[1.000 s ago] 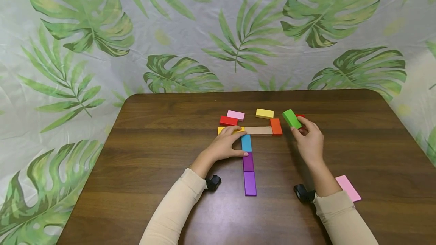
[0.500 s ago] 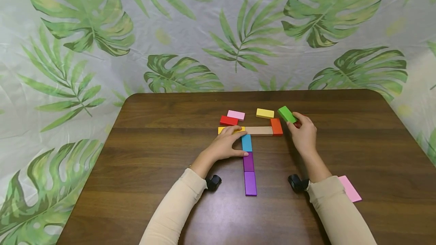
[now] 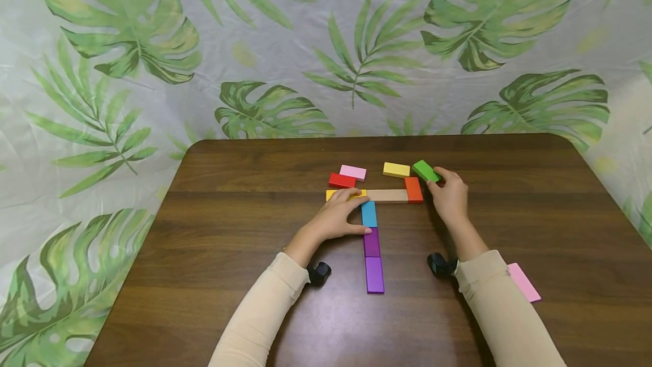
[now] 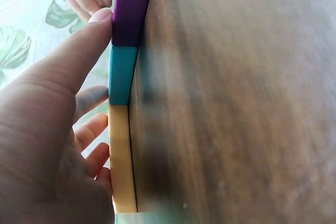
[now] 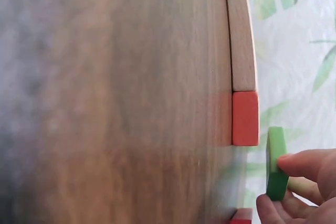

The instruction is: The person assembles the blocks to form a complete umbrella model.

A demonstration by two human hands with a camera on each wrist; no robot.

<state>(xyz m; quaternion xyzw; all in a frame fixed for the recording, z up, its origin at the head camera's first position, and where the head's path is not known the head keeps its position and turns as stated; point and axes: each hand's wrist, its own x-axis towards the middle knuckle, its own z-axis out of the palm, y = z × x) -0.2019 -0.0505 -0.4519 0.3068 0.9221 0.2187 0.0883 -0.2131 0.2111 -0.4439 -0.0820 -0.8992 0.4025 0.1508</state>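
Observation:
My right hand [image 3: 450, 200] pinches a green block [image 3: 424, 170] by its right end. It hangs tilted beyond an orange-red block [image 3: 414, 190], apart from it in the right wrist view. My left hand [image 3: 333, 214] lies with fingers spread over an orange-yellow block [image 3: 329, 195], partly hiding it. Its thumb touches the dark purple block [image 4: 130, 11] near the seam with the blue block [image 3: 369, 215]. A bare wooden block [image 3: 387, 196] joins the orange-yellow and orange-red ones in a row. Below, the blue, dark purple and light purple block [image 3: 374, 276] form a line toward me.
Behind the row lie a red block [image 3: 342, 180], a pink block [image 3: 353, 172] and a yellow block [image 3: 396, 170]. Another red block [image 5: 241, 219] shows at the right wrist view's bottom edge. A pink flat piece [image 3: 524, 283] lies beside my right sleeve. A leaf-patterned cloth hangs behind the table.
My right hand has moved left with the green block, bringing it close to the yellow block and turning it nearer to level with the row. The left hand has stayed in place.

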